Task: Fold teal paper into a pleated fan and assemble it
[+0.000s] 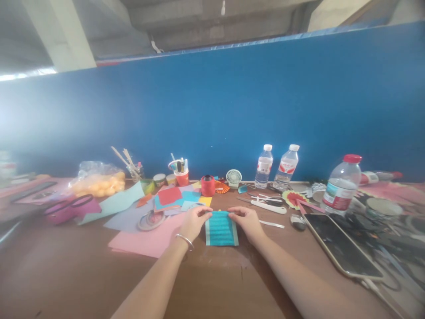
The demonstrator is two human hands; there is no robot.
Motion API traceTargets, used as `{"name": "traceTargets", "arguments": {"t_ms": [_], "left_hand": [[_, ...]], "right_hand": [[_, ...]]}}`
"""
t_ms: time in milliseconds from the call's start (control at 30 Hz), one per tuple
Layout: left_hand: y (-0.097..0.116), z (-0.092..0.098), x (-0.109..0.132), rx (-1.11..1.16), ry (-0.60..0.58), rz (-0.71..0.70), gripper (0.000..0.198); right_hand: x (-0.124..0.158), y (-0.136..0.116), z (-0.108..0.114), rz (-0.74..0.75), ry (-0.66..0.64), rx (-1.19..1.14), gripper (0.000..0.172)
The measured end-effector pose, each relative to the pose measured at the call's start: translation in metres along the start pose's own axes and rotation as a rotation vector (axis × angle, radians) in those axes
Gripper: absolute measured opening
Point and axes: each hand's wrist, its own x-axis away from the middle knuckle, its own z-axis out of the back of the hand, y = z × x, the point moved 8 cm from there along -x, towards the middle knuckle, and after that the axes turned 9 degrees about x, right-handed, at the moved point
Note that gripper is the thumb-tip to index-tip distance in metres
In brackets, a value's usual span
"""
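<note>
A blue pleated sheet of paper (222, 230) with pale strips down both sides lies at the middle of the brown table. At its upper left corner my left hand (194, 221) is closed in a pinch, a silver bangle on that wrist. My right hand (247, 221) pinches the upper right corner in the same way. Fingertips cover both corners. Just left of the blue sheet are pink paper sheets (142, 243), with rolls of tape (151, 220) on the papers behind.
Behind stand a red spool (208, 186), a small fan (233, 178), a cup of pens (181, 178) and water bottles (264, 167). A utility knife (268, 206) lies beyond my right hand. Farther right are a phone (343, 246) and a red-capped bottle (341, 186). A blue wall (212, 106) rises behind.
</note>
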Motion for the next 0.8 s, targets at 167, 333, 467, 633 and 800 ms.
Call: {"name": "traceTargets", "arguments": {"t_ms": [167,333,467,633,800], "left_hand": [[0.004,0.001,0.002,-0.019,0.021,-0.006,0.014],[0.005,-0.001,0.002,-0.049,0.01,-0.023,0.015],[0.007,0.003,0.003,-0.065,0.05,-0.012,0.014],[0.011,0.002,0.005,-0.114,0.04,-0.038,0.014],[0.021,-0.003,0.007,-0.22,0.002,-0.155,0.016]], "right_hand": [[0.0,0.001,0.001,0.008,0.001,-0.019,0.022],[-0.001,0.0,-0.002,0.018,-0.058,-0.054,0.024],[-0.003,0.002,0.002,-0.016,-0.022,-0.015,0.029],[-0.004,0.0,0.006,0.015,0.008,0.04,0.021],[-0.005,0.001,0.009,0.052,0.05,0.076,0.015]]}}
